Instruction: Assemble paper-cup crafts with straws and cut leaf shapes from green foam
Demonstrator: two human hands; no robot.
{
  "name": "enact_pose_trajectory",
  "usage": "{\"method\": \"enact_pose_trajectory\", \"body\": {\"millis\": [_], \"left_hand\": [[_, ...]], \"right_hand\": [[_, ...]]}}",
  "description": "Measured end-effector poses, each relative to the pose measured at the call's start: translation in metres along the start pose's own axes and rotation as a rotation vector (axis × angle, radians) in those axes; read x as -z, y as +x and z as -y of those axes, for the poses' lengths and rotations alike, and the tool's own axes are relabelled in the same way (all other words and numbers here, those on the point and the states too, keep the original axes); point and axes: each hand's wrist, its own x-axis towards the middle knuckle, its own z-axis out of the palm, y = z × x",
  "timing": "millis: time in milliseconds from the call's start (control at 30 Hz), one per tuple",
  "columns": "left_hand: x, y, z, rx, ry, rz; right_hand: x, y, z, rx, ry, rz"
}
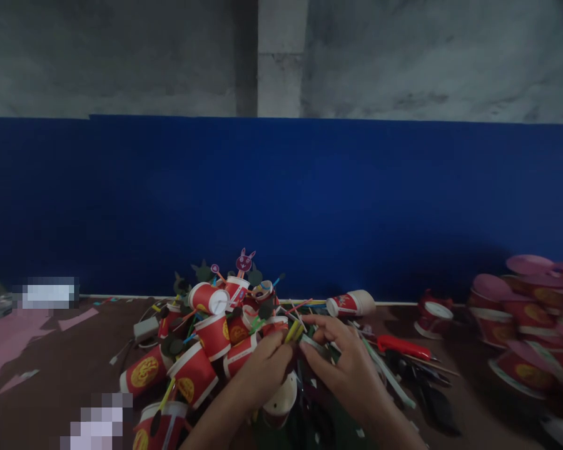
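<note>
My left hand is closed around short yellow straw pieces, pinched near their lower ends. Close on their right is my right hand. Its index finger and thumb are apart and reach toward the straw pieces; whether they touch cannot be made out. Behind and left of my hands is a pile of red paper cups with yellow emblems, some with coloured straws stuck in them. A pink rabbit cutout stands up from the pile. Below my left hand sits a white cup, partly hidden by it.
A red-handled tool and a pale green strip lie right of my hands. Stacked cups rest on their side near the blue partition. More red cups with pink discs crowd the far right. Pink paper lies left.
</note>
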Motion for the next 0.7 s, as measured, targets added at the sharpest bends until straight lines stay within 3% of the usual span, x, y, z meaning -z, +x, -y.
{"method": "enact_pose_trajectory", "body": {"millis": [300, 700], "left_hand": [[-0.0017, 0.0005, 0.0024, 0.126, -0.039, -0.101], [-0.004, -0.0029, -0.0061, 0.079, -0.085, 0.102]], "right_hand": [[-0.0025, -0.0014, -0.0011, 0.065, -0.052, -0.044], [-0.0024, -0.0026, -0.0015, 0.104, -0.098, -0.06]]}}
